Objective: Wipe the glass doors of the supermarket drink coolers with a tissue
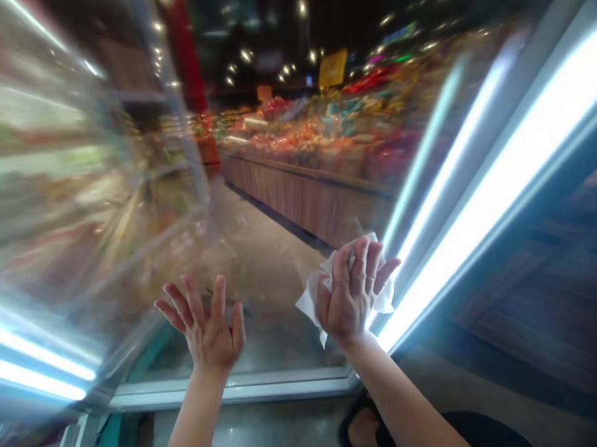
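White cloth (pixel 310 300) under right hand (pixel 349 295)

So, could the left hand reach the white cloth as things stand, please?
Probably yes: the left hand lies open on the glass, only bare glass lies between, and the white cloth sticks out past the right hand on that side.

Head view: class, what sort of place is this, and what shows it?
Probably a supermarket: a produce display, a yellow hanging sign, and a lit glass cabinet door under the right hand's white cloth.
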The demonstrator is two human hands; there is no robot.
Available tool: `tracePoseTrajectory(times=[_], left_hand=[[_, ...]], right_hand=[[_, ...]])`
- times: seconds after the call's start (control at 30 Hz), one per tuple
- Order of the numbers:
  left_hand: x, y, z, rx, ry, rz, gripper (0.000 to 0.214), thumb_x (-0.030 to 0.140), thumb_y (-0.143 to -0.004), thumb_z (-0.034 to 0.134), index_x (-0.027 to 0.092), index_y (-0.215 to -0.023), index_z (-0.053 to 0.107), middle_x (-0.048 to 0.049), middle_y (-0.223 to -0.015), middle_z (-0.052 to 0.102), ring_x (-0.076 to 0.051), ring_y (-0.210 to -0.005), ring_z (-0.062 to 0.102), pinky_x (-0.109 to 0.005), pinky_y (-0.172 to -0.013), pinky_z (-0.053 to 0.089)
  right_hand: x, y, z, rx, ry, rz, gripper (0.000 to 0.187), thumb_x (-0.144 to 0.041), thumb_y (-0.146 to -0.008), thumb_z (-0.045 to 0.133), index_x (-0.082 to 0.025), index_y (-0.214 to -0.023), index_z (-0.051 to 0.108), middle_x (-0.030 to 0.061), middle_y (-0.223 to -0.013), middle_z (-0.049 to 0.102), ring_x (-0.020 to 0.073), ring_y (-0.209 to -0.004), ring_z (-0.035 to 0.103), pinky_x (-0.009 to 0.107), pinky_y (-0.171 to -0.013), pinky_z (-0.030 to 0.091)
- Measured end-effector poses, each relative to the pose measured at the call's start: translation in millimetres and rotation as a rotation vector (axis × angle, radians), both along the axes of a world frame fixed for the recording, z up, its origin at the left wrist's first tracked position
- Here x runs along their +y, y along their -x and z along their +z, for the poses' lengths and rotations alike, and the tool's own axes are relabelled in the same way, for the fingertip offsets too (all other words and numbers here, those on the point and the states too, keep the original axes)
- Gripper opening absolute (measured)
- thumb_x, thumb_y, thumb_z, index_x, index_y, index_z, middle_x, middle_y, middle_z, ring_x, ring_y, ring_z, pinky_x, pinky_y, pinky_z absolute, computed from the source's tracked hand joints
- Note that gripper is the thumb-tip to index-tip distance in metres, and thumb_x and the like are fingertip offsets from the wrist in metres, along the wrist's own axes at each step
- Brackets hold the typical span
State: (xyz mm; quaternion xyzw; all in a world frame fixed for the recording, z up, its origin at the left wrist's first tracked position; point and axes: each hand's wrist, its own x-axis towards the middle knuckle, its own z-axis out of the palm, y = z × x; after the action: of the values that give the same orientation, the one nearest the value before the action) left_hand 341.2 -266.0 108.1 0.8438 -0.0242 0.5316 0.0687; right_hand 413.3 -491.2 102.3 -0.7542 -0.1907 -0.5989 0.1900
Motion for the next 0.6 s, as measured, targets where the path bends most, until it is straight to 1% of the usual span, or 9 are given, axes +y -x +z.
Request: tracePoseTrajectory(times=[0.07, 0.13, 0.2, 0.27, 0.37, 0.43, 0.53, 0.6], left_hand=[[-3.3, 3.5, -1.7, 0.002, 0.042, 0.014, 0.087, 0.027, -0.093, 0.057, 0.035, -0.164, 0.007, 0.0032, -0.171, -0.022, -0.03, -0.157, -0.023, -0.068, -0.125, -0.011], [-5.7, 7.0, -2.8, 0.006, 0.073, 0.026, 0.085, 0.027, -0.094, 0.055, 0.035, -0.164, 0.008, 0.004, -0.171, -0.022, -0.03, -0.158, -0.022, -0.067, -0.126, -0.01], [-6.1, 10.4, -3.2, 0.018, 0.088, 0.035, 0.084, 0.027, -0.094, 0.054, 0.036, -0.164, 0.008, 0.0042, -0.171, -0.021, -0.03, -0.158, -0.021, -0.068, -0.126, -0.009], [-4.6, 13.5, -2.6, 0.032, 0.093, 0.044, 0.085, 0.029, -0.095, 0.054, 0.037, -0.164, 0.006, 0.0046, -0.171, -0.021, -0.031, -0.158, -0.021, -0.069, -0.126, -0.008], [-1.3, 17.6, -1.0, 0.032, 0.118, 0.061, 0.084, 0.031, -0.096, 0.052, 0.038, -0.164, 0.003, 0.0053, -0.17, -0.023, -0.033, -0.158, -0.021, -0.072, -0.125, -0.006], [0.6, 20.7, -1.2, 0.027, 0.143, 0.078, 0.082, 0.031, -0.097, 0.051, 0.038, -0.164, 0.003, 0.0055, -0.17, -0.023, -0.032, -0.158, -0.021, -0.071, -0.126, -0.006], [3.8, 26.4, -4.1, 0.042, 0.167, 0.108, 0.082, 0.03, -0.097, 0.05, 0.037, -0.164, 0.003, 0.0044, -0.17, -0.023, -0.031, -0.158, -0.021, -0.069, -0.126, -0.006], [6.6, 30.4, -6.1, 0.051, 0.18, 0.123, 0.082, 0.029, -0.097, 0.05, 0.037, -0.164, 0.003, 0.0036, -0.171, -0.022, -0.031, -0.158, -0.02, -0.069, -0.127, -0.006]], right_hand=[[1.6, 2.6, -0.7, -0.017, 0.01, 0.009, 0.082, -0.024, -0.092, 0.051, -0.028, -0.166, 0.015, 0.0126, -0.171, 0.02, 0.0418, -0.158, 0.013, 0.084, -0.114, 0.021], [1.8, 7.0, -5.3, -0.015, 0.056, 0.022, 0.083, -0.021, -0.092, 0.05, -0.025, -0.166, 0.012, 0.013, -0.171, 0.018, 0.0392, -0.158, 0.01, 0.083, -0.115, 0.019], [1.6, 12.2, -6.1, 0.011, 0.084, 0.017, 0.085, -0.02, -0.093, 0.049, -0.025, -0.166, 0.008, 0.0143, -0.171, 0.017, 0.0399, -0.158, 0.008, 0.085, -0.114, 0.016], [2.6, 16.4, 2.4, 0.036, 0.069, -0.011, 0.085, -0.022, -0.094, 0.048, -0.026, -0.167, 0.005, 0.0159, -0.171, 0.015, 0.0434, -0.157, 0.007, 0.087, -0.112, 0.012], [7.2, 18.8, 19.8, 0.044, 0.042, -0.047, 0.084, -0.026, -0.096, 0.048, -0.024, -0.167, 0.004, 0.0175, -0.172, 0.011, 0.046, -0.157, 0.004, 0.086, -0.113, 0.008], [9.4, 19.0, 21.4, 0.048, 0.08, -0.015, 0.083, -0.025, -0.096, 0.048, -0.026, -0.167, 0.004, 0.0164, -0.172, 0.012, 0.0453, -0.157, 0.006, 0.085, -0.114, 0.008], [7.6, 15.7, 14.7, 0.034, 0.16, 0.086, 0.083, -0.021, -0.094, 0.048, -0.028, -0.166, 0.008, 0.0144, -0.171, 0.019, 0.0451, -0.156, 0.011, 0.087, -0.112, 0.008], [4.6, 9.3, 19.0, 0.001, 0.164, 0.107, 0.085, -0.023, -0.092, 0.051, -0.029, -0.166, 0.011, 0.0121, -0.171, 0.018, 0.0464, -0.156, 0.012, 0.086, -0.113, 0.006]])
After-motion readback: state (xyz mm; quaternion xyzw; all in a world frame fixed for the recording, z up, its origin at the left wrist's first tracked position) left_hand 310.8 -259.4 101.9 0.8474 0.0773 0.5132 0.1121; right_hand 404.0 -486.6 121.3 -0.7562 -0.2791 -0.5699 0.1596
